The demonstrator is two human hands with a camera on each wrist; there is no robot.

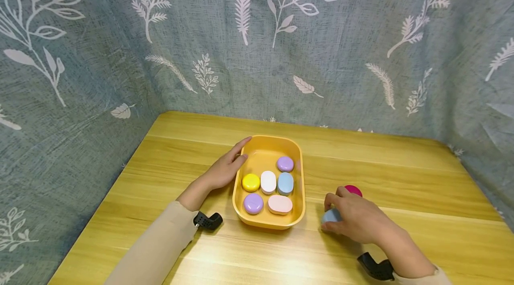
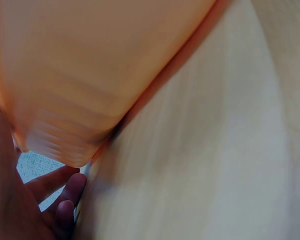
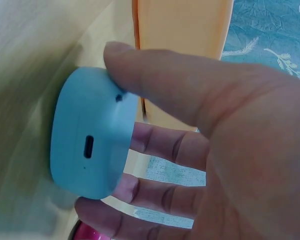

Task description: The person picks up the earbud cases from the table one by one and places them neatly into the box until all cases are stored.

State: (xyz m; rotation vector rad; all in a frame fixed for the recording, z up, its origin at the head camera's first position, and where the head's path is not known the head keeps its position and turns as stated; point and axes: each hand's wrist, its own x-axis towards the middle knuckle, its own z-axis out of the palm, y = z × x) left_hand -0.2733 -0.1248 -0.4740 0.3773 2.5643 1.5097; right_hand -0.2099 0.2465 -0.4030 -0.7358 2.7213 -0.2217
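Observation:
A light-blue earbud charging case (image 3: 92, 135) with a small oval port is held by my right hand (image 1: 357, 216), thumb on one side and fingers on the other. In the head view it sits low over the wooden table, right of a yellow plastic tray (image 1: 268, 219). A magenta rounded case (image 1: 354, 190) lies just beyond the right hand's fingers, partly covered by them. My left hand (image 1: 222, 170) grips the tray's left side near the far corner. Its thumb is over the rim, and its other fingers (image 2: 55, 182) lie along the outer wall in the left wrist view.
Several rounded cases lie in the tray: two purple ones (image 1: 285, 164), a yellow one (image 1: 250, 182), a white one (image 1: 268, 182), a blue one (image 1: 285, 183) and a pink one (image 1: 280, 204). A leaf-patterned curtain (image 1: 257, 66) hangs behind the table (image 1: 188, 138).

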